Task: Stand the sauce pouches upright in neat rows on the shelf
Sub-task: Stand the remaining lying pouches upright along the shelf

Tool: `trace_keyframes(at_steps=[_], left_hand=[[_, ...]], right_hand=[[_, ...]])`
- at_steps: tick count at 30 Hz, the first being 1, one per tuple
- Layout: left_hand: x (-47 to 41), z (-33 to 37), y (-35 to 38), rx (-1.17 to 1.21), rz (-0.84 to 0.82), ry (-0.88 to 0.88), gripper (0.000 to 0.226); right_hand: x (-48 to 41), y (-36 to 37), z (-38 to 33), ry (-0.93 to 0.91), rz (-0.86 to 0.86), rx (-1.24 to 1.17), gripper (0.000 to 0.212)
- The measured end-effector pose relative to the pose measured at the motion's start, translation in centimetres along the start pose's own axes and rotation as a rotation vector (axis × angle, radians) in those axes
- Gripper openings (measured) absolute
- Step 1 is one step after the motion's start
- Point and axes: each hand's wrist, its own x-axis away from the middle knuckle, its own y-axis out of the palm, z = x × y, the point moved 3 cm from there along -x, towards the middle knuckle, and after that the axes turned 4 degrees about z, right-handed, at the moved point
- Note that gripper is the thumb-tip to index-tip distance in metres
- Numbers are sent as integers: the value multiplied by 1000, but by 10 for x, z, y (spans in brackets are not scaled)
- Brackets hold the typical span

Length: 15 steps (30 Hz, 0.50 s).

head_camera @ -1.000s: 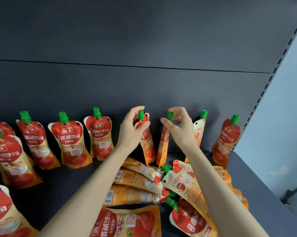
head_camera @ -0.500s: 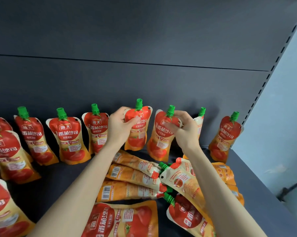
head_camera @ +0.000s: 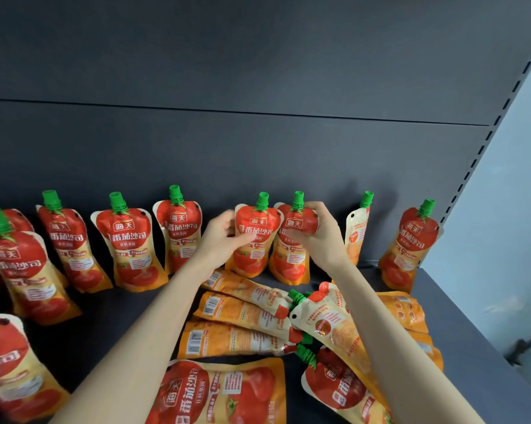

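Red-and-orange sauce pouches with green caps stand in a row along the back of the dark shelf (head_camera: 460,304). My left hand (head_camera: 222,237) pinches the left edge of one upright pouch (head_camera: 256,240) in the middle of that row. Right beside it, my right hand (head_camera: 323,232) grips the upper right part of a second upright pouch (head_camera: 290,255). Both pouches face forward, side by side, their bases on the shelf. Several more pouches (head_camera: 242,313) lie flat in a pile below my hands.
A pouch (head_camera: 357,231) right of my hands stands turned edge-on, and another (head_camera: 411,246) stands at the far right by the slotted upright (head_camera: 484,142). More upright pouches (head_camera: 25,270) form a second row at front left. The dark back panel (head_camera: 258,154) is behind.
Both held pouches were turned from edge-on to face forward and set close together on the shelf in the back row. My hands slid lower onto their upper bodies.
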Motion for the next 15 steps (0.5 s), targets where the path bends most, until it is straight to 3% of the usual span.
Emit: trace_keyframes(at_steps=[7, 11, 15], left_hand=[[1, -10, 2, -45, 89, 33, 41], [4, -12, 8, 76, 148, 18, 39], [2, -13, 13, 26, 102, 43, 42]], right_hand=[[-6, -7, 4, -8, 40, 126, 52], [-6, -10, 8, 16, 42, 88, 56], [-1, -8, 16, 55, -6, 63, 59]])
